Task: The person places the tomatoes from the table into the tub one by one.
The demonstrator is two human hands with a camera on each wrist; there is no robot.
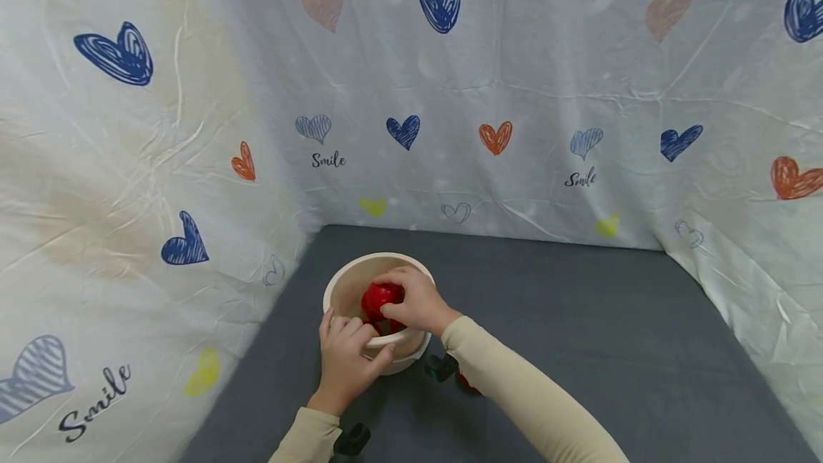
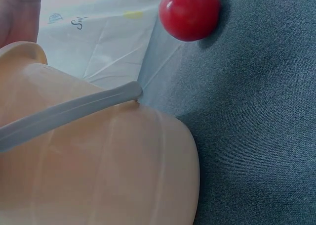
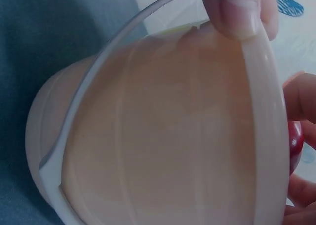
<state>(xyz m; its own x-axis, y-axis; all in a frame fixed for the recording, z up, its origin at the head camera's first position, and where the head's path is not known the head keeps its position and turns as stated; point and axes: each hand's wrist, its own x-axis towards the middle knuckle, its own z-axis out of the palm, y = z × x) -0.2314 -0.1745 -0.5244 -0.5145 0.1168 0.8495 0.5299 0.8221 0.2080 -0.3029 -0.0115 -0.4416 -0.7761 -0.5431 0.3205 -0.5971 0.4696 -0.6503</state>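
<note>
A cream plastic bucket [image 1: 379, 258] stands on the dark table. My left hand [image 1: 347, 352] grips its near-left rim, fingers over the edge and thumb outside; the thumb also shows in the right wrist view. At the bucket's mouth, my right hand [image 1: 414, 299] holds a glossy red round object [image 1: 382, 299], its kind unclear. More red shows below it inside, mostly hidden by the hands and rim. Another smooth red ball-like object [image 2: 190, 12] lies on the table beside the bucket; my right forearm partly covers it in the head view.
A pale bail handle [image 2: 74, 109] hangs down along the bucket's outside. The grey table [image 1: 579, 320] extends to the right. White cloth [image 1: 463, 163] printed with hearts hangs behind and at both sides. Dark wrist cameras [image 1: 352, 440] are strapped beneath the wrists.
</note>
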